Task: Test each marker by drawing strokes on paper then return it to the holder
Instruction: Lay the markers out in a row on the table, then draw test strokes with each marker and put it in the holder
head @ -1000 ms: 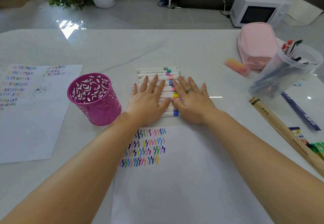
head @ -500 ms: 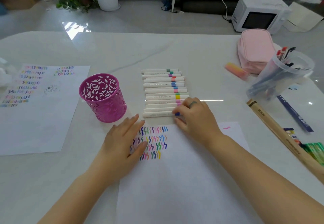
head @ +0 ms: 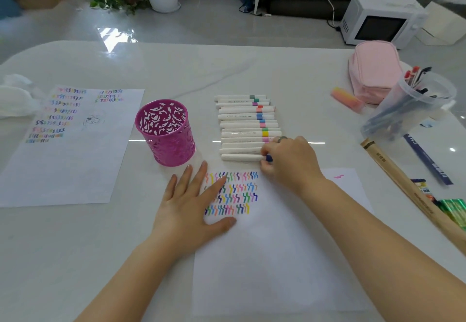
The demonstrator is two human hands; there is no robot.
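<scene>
The pale, glossy marble-look table (head: 252, 69) runs out of view at both sides. On it, nearest the person, lies a white sheet of paper (head: 277, 271) with rows of short coloured strokes at its far left corner. The right forearm crosses its right side and the left hand covers some of the strokes. The magenta perforated metal cup holder (head: 166, 132) stands upright just beyond the paper's left corner; what it holds cannot be made out. To its right a row of white markers with coloured bands (head: 242, 125) lies side by side, the right ends of the nearest few hidden under the right hand. The left hand (head: 191, 205) lies flat, fingers spread and straight, pressing the paper's left edge. The right hand (head: 290, 162) is curled, thumb and fingertips pinching the blue-banded end of the nearest white marker (head: 239, 157). That marker lies on the table just past the paper's far edge, its long axis running left to right, plain end toward the holder.
</scene>
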